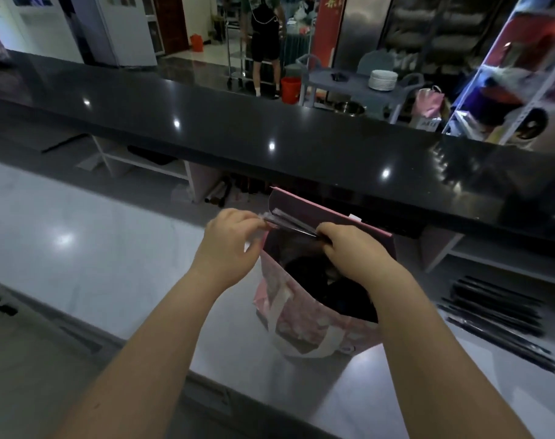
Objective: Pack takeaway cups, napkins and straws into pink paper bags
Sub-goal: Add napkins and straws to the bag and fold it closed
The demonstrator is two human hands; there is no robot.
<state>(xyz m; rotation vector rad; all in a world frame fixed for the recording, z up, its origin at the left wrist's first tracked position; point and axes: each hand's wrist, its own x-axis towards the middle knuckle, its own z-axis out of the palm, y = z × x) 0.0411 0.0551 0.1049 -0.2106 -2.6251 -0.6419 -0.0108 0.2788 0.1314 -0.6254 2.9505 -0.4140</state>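
A pink paper bag (314, 324) with white handles stands open on the steel worktop (111, 264). Dark cup lids (320, 280) show inside it. Both hands hover over the bag's mouth and share a small bundle of wrapped black straws (290, 224). My left hand (232, 242) pinches the bundle's left end, where the clear wrapper shows. My right hand (352, 251) grips the right end, just above the bag's opening. The straws lie nearly level between the two hands.
A pile of black straws (504, 315) lies on the worktop to the right. A raised black counter (270, 131) runs across behind the bag. Beyond it stand a person, a red bucket (290, 89), a cart with stacked plates (382, 80) and shelving.
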